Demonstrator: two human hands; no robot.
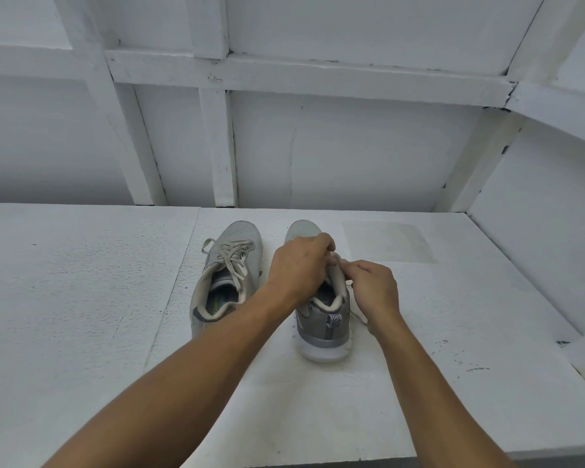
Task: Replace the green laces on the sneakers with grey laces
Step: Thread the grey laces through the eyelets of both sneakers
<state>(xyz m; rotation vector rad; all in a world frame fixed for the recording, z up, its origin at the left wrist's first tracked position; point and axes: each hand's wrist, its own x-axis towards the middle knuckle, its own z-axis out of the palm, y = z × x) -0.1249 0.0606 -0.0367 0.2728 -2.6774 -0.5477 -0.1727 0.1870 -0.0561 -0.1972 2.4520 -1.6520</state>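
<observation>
Now, L hand (298,265), R hand (374,288), fingers curled pinching lace (358,315) at R sneaker (321,332), L sneaker (247,231) laced

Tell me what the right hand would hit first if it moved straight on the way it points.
The right hand points at the tongue of the right-side sneaker, which it pinches; pushing on, it would probably meet the left hand right behind.

Both our bare forearms reach forward and converge. Our left hand (299,265) is knuckles-up, fingers curled onto the sneaker (321,327). Our right hand (374,288) is just beside it, thumb and forefinger pinching the lace (358,315).
</observation>
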